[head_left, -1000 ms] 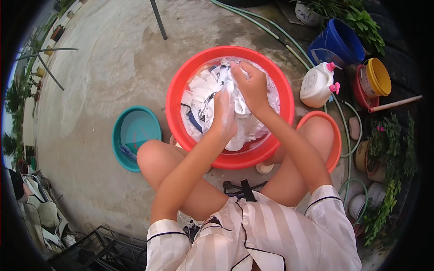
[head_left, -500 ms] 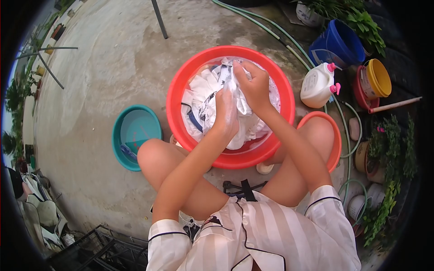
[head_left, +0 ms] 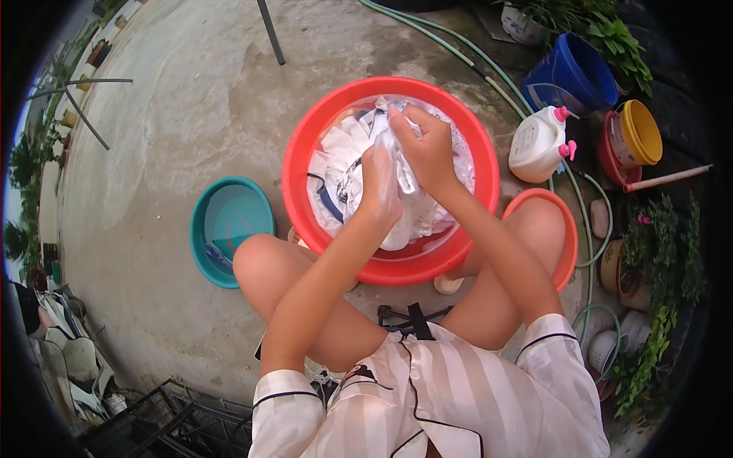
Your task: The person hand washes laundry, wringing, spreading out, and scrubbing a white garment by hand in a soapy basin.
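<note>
A large red basin (head_left: pixel 300 153) stands between my knees, holding wet white cloth (head_left: pixel 341 145) with dark trim and some foamy water. Over the middle of it, my left hand (head_left: pixel 382 179) is closed on the white cloth, its skin wet with suds. My right hand (head_left: pixel 429 149), just to the right and slightly farther forward, grips the same cloth with bent fingers. The two hands are close together with a bunched part of the cloth between them. Its lower folds hang down into the basin.
A teal basin (head_left: pixel 200 229) with water and a small blue cloth sits at the left. To the right are a white detergent jug (head_left: pixel 532 145), a blue bucket (head_left: pixel 569 76), a yellow bucket (head_left: pixel 641 131), an orange-red basin (head_left: pixel 569 256), a green hose (head_left: pixel 496 74) and potted plants.
The patterned part of the cloth that stood up between my hands is now bunched and mostly covered. My hands have shifted only slightly and still hold the cloth.
</note>
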Demonstrator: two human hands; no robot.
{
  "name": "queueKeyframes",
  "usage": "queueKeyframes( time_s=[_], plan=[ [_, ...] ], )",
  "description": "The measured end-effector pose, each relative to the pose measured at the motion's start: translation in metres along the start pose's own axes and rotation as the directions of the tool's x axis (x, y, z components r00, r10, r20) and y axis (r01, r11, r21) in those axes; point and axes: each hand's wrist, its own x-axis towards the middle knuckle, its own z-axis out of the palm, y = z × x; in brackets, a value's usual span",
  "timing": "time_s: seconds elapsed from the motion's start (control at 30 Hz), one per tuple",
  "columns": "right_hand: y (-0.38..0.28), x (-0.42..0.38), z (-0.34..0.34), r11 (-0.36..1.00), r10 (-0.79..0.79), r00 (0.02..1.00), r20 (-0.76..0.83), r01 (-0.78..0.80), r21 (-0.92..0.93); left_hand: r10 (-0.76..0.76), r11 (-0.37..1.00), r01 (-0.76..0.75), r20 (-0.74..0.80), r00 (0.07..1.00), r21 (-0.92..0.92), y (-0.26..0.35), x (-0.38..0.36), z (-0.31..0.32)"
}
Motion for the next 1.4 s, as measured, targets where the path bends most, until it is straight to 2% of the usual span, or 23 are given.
queueKeyframes(
  time_s=[0.1,0.13,0.23,0.27,0.37,0.4,0.5,0.53,0.63,0.67,0.77,0.8,0.87,0.9,0.93,1.03,1.07,1.17,1.2,1.27,1.3,1.4],
  plan=[
    [0.007,0.008,-0.001,0.990,0.057,0.995,-0.078,-0.046,0.136,0.025,0.983,-0.040,0.086,0.996,0.182,-0.003,-0.009,-0.002],
    [0.006,0.004,0.001,0.992,0.041,0.995,-0.086,-0.030,0.119,-0.017,0.990,0.008,0.066,0.998,0.140,0.001,-0.010,-0.002],
    [-0.009,-0.016,0.000,0.996,-0.078,0.996,0.039,0.079,-0.031,0.015,1.000,-0.015,0.037,0.999,0.006,0.007,0.003,-0.005],
    [-0.018,-0.025,0.000,0.981,-0.182,0.979,0.097,0.187,-0.050,0.030,0.998,-0.028,0.030,0.999,-0.061,0.000,0.018,-0.020],
    [-0.022,-0.037,0.005,0.912,-0.402,0.902,0.157,0.409,-0.018,0.033,0.988,0.011,0.284,0.958,-0.152,-0.011,0.063,-0.056],
    [-0.024,-0.035,0.003,0.923,-0.368,0.912,0.180,0.381,-0.048,-0.016,0.994,0.038,0.205,0.979,-0.103,-0.001,0.047,-0.042],
    [-0.016,-0.019,0.000,0.987,-0.137,0.984,0.117,0.146,-0.068,0.058,0.996,-0.051,0.097,0.994,-0.071,0.000,0.016,-0.017],
    [-0.010,-0.012,0.000,0.997,-0.047,0.996,0.072,0.051,-0.054,0.027,1.000,-0.027,0.042,0.999,0.011,-0.002,0.011,-0.012],
    [0.000,0.004,0.000,0.988,0.069,0.997,-0.041,-0.062,0.141,0.016,0.997,-0.020,0.056,0.998,0.069,-0.009,0.000,-0.006],
    [-0.002,0.001,-0.002,0.991,0.093,0.995,-0.035,-0.089,0.096,0.008,0.998,-0.011,0.057,0.998,0.057,-0.007,0.001,-0.006],
    [-0.008,-0.016,0.000,0.988,-0.097,0.993,0.060,0.104,-0.118,0.008,1.000,-0.007,0.042,0.999,-0.022,0.000,0.015,-0.011],
    [-0.016,-0.025,0.002,0.958,-0.245,0.965,0.092,0.255,-0.127,0.051,0.996,-0.047,0.051,0.997,-0.074,0.004,0.020,-0.014],
    [-0.020,-0.039,0.006,0.900,-0.393,0.900,0.187,0.418,-0.123,-0.003,0.971,0.084,0.342,0.940,-0.224,-0.007,0.074,-0.063],
    [-0.020,-0.043,0.008,0.861,-0.461,0.856,0.234,0.495,-0.116,-0.026,0.977,0.090,0.311,0.950,-0.192,-0.005,0.075,-0.060],
    [-0.019,-0.043,0.008,0.852,-0.471,0.846,0.250,0.510,-0.121,-0.050,0.982,0.098,0.281,0.959,-0.161,-0.002,0.076,-0.057],
    [-0.013,-0.029,0.006,0.921,-0.337,0.929,0.155,0.359,-0.150,0.031,0.993,-0.014,0.144,0.989,-0.117,-0.008,0.045,-0.036],
    [-0.013,-0.021,0.003,0.959,-0.198,0.972,0.126,0.219,-0.182,-0.019,0.983,0.025,0.036,0.999,-0.183,-0.007,0.027,-0.021],
    [0.004,0.003,0.000,0.999,0.042,0.998,-0.041,-0.041,0.015,-0.058,0.997,0.060,0.050,0.997,-0.039,-0.005,0.000,0.001],
    [0.005,0.003,-0.001,0.999,0.045,0.998,-0.036,-0.046,-0.020,-0.075,0.997,0.073,0.119,0.990,0.027,-0.005,-0.001,-0.002],
    [0.005,0.002,-0.002,0.995,0.049,0.999,-0.022,-0.051,-0.088,-0.073,0.997,0.075,0.056,0.996,-0.030,-0.003,0.001,-0.001],
    [0.001,-0.003,-0.002,0.993,-0.024,1.000,0.017,0.026,-0.119,-0.071,0.996,0.072,0.022,0.997,-0.059,0.000,0.002,0.000],
    [-0.017,-0.027,0.001,0.947,-0.258,0.954,0.152,0.281,-0.157,0.021,0.979,0.020,0.201,0.979,-0.201,-0.005,0.034,-0.034]
  ],
)
